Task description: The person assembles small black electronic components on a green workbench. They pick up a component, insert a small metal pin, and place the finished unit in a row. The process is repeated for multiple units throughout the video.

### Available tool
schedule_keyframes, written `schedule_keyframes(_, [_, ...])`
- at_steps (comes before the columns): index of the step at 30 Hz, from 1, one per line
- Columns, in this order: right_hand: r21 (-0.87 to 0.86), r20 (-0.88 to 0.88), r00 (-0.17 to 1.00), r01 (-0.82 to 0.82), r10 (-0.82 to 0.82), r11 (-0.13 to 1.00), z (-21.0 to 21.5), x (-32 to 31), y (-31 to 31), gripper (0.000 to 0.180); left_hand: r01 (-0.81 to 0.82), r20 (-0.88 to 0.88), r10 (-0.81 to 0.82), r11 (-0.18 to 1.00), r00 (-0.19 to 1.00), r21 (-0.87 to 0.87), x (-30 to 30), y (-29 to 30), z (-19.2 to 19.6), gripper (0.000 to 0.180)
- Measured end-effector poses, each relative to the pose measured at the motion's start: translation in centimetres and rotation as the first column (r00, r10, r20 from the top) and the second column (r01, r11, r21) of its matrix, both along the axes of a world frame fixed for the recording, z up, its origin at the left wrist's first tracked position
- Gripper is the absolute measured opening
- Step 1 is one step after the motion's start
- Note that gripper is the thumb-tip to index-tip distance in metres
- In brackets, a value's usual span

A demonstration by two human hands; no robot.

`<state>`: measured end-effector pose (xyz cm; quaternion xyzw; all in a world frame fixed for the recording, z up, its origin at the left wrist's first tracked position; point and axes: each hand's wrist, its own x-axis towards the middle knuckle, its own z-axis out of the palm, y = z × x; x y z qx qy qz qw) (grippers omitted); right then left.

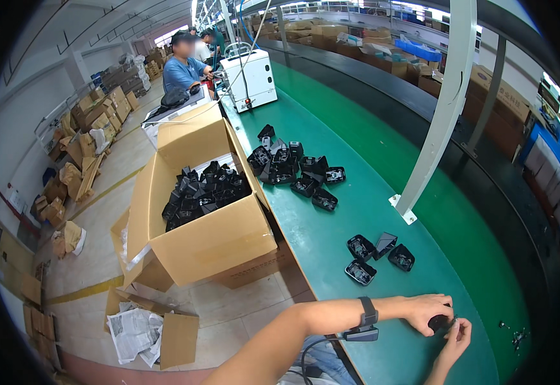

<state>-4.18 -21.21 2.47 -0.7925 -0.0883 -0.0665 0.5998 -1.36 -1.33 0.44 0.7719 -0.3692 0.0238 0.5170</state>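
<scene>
Black part, just one of it, and it's in the hands at the lower right of the frame, dark and rounded where it shows, mostly covered by skin. Left hand comes at it from the left, fingers curled round it and gripping; right hand meets it at the right edge, thumb and fingers bent close — pinching it or merely touching, I cannot tell from here.

Count the rest! Four black housings lie loose just up and left of the hands, boxy hard-plastic shells, some with open hollows facing up. Near the centre top of the frame, a bigger cluster, roughly a dozen, overlapping too much for an exact tally. Left of that, one large open carton, plain brown cardboard, flaps up, holding a heap of black pieces past counting.

All this beside a smooth green tabletop, its edge bending through the fisheye. One pale metal post rises at the upper right; one white boxy machine stands at the top centre, a person in blue next to it. Lower left — a smaller carton with crumpled paper spilling over.
</scene>
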Motion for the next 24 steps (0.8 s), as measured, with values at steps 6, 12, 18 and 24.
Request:
schedule_keyframes(6, [0.014,0.029,1.0,-0.009,0.008,1.0,-0.2,0.1,0.0,0.012,0.001,0.007,-0.001,1.0,1.0,0.01,-0.1,-0.1,0.0,0.048])
schedule_keyframes(12, [0.065,0.081,0.997,-0.013,0.008,0.998,-0.7,0.1,0.3,0.011,0.005,0.018,-0.005,1.0,1.0,0.016,0.1,-0.3,-0.3,0.048])
schedule_keyframes(18, [0.036,0.03,0.996,-0.089,0.088,0.995,-1.5,0.4,-0.9,0.01,-0.01,-0.009,0.01,1.0,1.0,-0.021,-0.3,-0.1,-0.4,0.047])
schedule_keyframes(24, [-0.008,0.147,0.989,-0.029,0.03,1.0,-0.3,-0.5,-0.2,0.011,-0.035,0.084,0.042,0.996,0.996,-0.079,-0.3,-0.2,0.1,0.053])
